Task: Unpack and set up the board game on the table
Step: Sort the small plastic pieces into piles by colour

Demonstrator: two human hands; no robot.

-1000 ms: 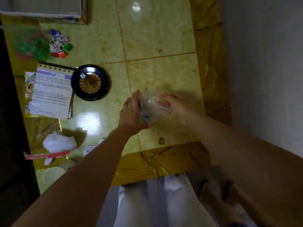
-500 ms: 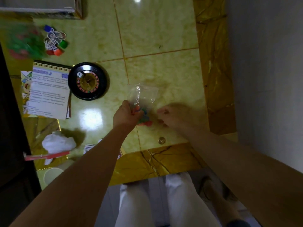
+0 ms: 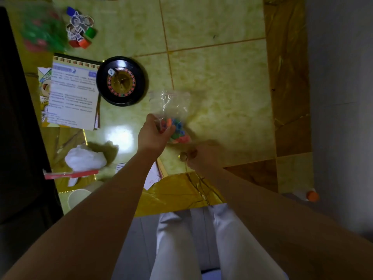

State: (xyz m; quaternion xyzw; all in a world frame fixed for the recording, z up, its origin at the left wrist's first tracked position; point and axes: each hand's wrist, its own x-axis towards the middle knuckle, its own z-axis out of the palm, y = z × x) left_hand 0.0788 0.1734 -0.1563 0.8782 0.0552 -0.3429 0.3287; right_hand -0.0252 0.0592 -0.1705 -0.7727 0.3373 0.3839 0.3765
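tiled table; your left hand clamps the bag; right hand fingers too blurred to tell; empty it low.

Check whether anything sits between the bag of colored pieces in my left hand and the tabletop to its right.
Nothing visible does. Your left hand grips the bag, and the table right of it looks bare. The roulette wheel sits off to the left, apart from the bag; your right hand is blurred, nearer you.
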